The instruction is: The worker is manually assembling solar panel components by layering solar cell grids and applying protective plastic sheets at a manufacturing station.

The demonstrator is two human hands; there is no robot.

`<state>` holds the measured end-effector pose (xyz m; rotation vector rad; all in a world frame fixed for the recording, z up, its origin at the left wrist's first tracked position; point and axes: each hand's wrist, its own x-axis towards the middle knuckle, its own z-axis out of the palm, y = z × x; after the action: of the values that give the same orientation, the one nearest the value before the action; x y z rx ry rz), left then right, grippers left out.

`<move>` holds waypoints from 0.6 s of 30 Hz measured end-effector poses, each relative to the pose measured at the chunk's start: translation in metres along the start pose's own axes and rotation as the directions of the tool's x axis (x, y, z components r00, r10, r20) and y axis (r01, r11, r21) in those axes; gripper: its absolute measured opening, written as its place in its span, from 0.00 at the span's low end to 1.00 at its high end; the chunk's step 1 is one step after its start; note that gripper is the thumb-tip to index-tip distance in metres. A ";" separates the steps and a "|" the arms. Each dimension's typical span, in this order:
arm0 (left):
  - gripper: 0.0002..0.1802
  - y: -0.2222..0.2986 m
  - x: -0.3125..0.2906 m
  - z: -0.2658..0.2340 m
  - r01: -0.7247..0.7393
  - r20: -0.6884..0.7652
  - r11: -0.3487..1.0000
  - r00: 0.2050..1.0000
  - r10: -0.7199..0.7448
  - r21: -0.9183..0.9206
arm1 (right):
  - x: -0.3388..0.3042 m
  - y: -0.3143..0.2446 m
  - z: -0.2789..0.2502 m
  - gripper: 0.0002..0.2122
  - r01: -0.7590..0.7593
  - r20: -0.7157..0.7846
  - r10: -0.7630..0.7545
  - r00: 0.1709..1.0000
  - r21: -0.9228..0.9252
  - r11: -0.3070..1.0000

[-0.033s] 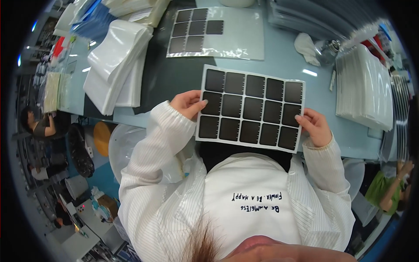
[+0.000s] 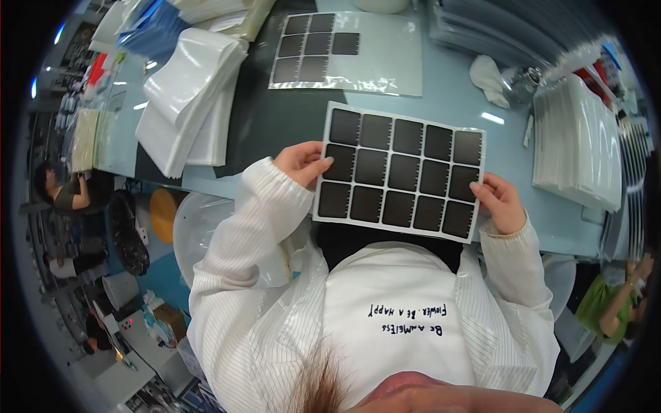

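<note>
Compared with the earlier frame, nothing really moves on the tabletop (image 2: 447, 96) itself; your view just shifts a touch, so nearly everything slides slightly right together. You've got the white-bordered sheet of dark squares (image 2: 399, 172) up by the tabletop's near edge, its bottom side above your lap (image 2: 337, 244). Your grip is a pinch at both ends: left hand (image 2: 301, 164) on the left side, right hand (image 2: 499, 203) on the right, thumbs on top.

I don't see anything propping up the middle, so it could bow or crease if you push your hands together. Honestly, thumbs worry me more: both overlap squares in the middle row, so skin oil or a nail could mark them. If one side slips, my bet is the sheet drops off the near edge.

Far edge has its own traps. The clear film with seven squares (image 2: 389, 58) lies flat there, and a dragged corner could nudge it. Toward the far right corner, a wide arm swing could tip the clear bottle (image 2: 520, 81) beside that crumpled white wad (image 2: 487, 81); can't tell if it's full. Bumping the slick plastic bags (image 2: 186, 103) toward the left edge could make them slide, too.
</note>
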<state>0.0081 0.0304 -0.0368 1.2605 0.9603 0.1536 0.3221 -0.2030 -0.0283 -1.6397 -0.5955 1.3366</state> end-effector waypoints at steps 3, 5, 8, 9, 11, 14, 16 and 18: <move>0.13 -0.001 0.002 0.002 0.002 0.023 1.000 1.000 -0.001 -0.010 | 0.000 -0.002 0.004 0.11 -0.012 -0.044 0.013 0.999 0.041 0.999; 0.11 -0.005 0.004 0.004 -0.037 0.020 0.999 0.999 0.036 0.029 | 0.002 0.006 -0.004 0.14 0.024 -0.005 -0.024 1.000 -0.003 1.000; 0.10 -0.005 0.002 0.003 -0.076 0.015 0.997 0.997 0.076 0.002 | -0.001 0.003 -0.002 0.20 -0.056 -0.080 0.064 0.995 0.098 0.994; 0.11 -0.002 0.001 0.003 -0.096 0.040 0.994 0.994 0.098 -0.045 | -0.001 0.002 -0.004 0.20 -0.054 -0.079 0.062 0.995 0.095 0.994; 0.11 0.005 -0.006 0.000 -0.099 0.008 0.994 0.995 0.099 0.052 | -0.003 0.001 -0.013 0.21 -0.059 -0.037 0.063 0.997 0.101 0.993; 0.12 0.000 -0.010 -0.006 -0.158 -0.033 0.987 0.987 0.159 0.025 | -0.015 -0.009 -0.013 0.22 -0.063 -0.070 0.066 0.995 0.051 0.997; 0.12 -0.001 -0.015 -0.010 -0.209 -0.061 0.978 0.976 0.208 -0.020 | -0.018 -0.002 -0.025 0.21 -0.028 -0.145 0.033 0.989 0.038 0.999; 0.11 0.001 -0.018 -0.017 -0.193 -0.053 0.981 0.980 0.193 0.012 | -0.022 0.007 -0.038 0.20 0.003 -0.228 0.002 0.974 0.025 1.000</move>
<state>-0.0140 0.0324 -0.0260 1.3613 0.8838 0.3373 0.3502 -0.2374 -0.0229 -1.7423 -0.4395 1.1295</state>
